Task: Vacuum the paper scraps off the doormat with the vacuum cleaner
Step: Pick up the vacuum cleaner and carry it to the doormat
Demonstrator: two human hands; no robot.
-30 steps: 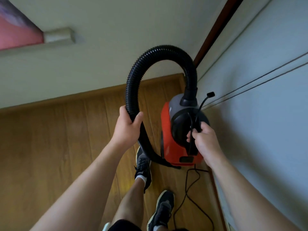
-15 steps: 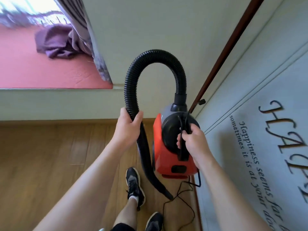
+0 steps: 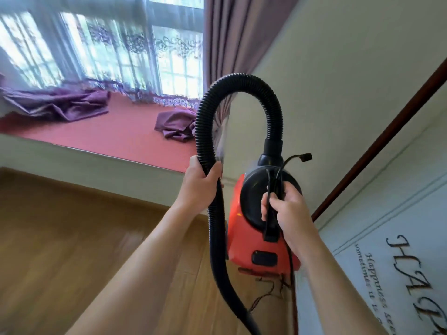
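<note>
The wooden floor [image 3: 60, 238] left of the hose [image 3: 242, 78] lies open up to the raised window ledge [image 3: 108, 141], which walls off its far edge. Crumpled purple cloths [image 3: 174, 124] lie on the ledge, with bare red pad between them. The hose arches from the left hand [image 3: 200, 182] to the vacuum cleaner [image 3: 242, 243] gripped by the right hand [image 3: 287, 209]. The loop's opening is free, with a curtain [image 3: 229, 32] hanging behind it. Below the cleaner a cord [image 3: 266, 296] dangles to the floor beside the left edge of the doormat [image 3: 399, 238]. The doormat's lettered face lies open, and a dark brown strip [image 3: 377, 146] runs between it and the wall [image 3: 338, 68].
</note>
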